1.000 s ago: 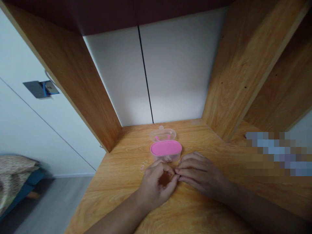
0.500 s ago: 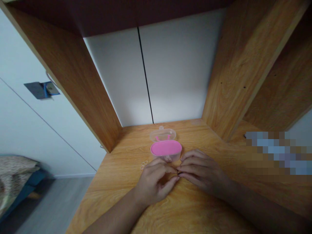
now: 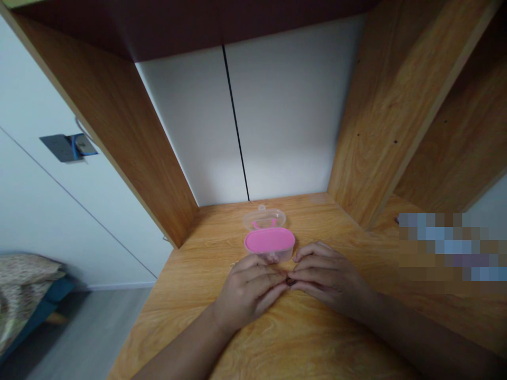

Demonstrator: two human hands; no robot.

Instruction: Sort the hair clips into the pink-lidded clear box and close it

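Left hand [image 3: 246, 289] against right hand [image 3: 329, 276]

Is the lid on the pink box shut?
No, the clear lid is swung open and lies behind the pink box.

No text, label, brand or number can be read: none is made out on the pink box [image 3: 269, 240], the wooden desk [image 3: 317, 338] or the wall fitting [image 3: 67, 146].

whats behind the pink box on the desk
Its clear lid lies flipped open right behind the pink box on the desk, then the white back panel. The strip of desk between box and lid is hidden by the box's own rim.
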